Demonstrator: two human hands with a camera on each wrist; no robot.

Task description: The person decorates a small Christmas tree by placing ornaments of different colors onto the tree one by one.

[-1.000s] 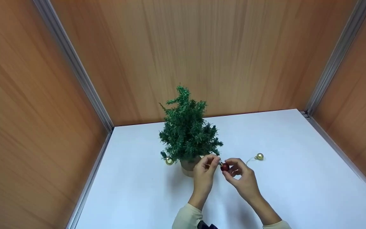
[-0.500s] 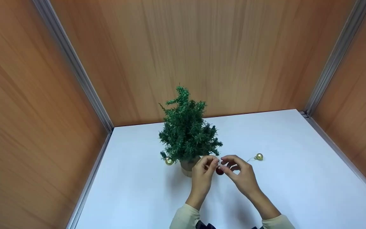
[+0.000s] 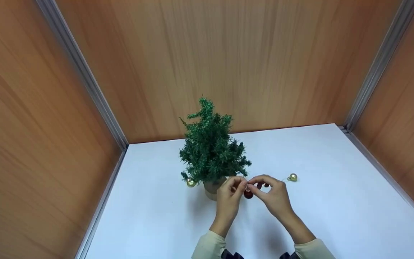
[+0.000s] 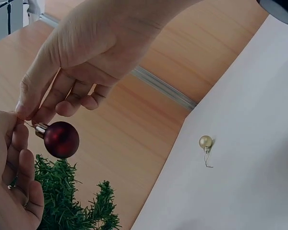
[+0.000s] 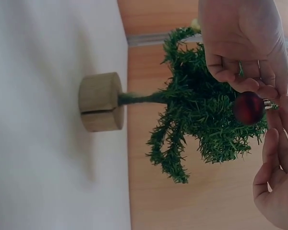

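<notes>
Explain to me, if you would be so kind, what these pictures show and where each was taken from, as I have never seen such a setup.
There is no machine here, just a person working with a bare left hand and right hand. The wide picture comes from a camera worn on the head, looking forward and down. The two tilted close-ups come from cameras worn on each wrist.

On the white table stands a small green tree with a round wooden base. A gold ball lies on the table to the right, and a second gold ball shows at the tree's lower left. Both hands pinch the thin string of a red ball, which is off the table.
</notes>
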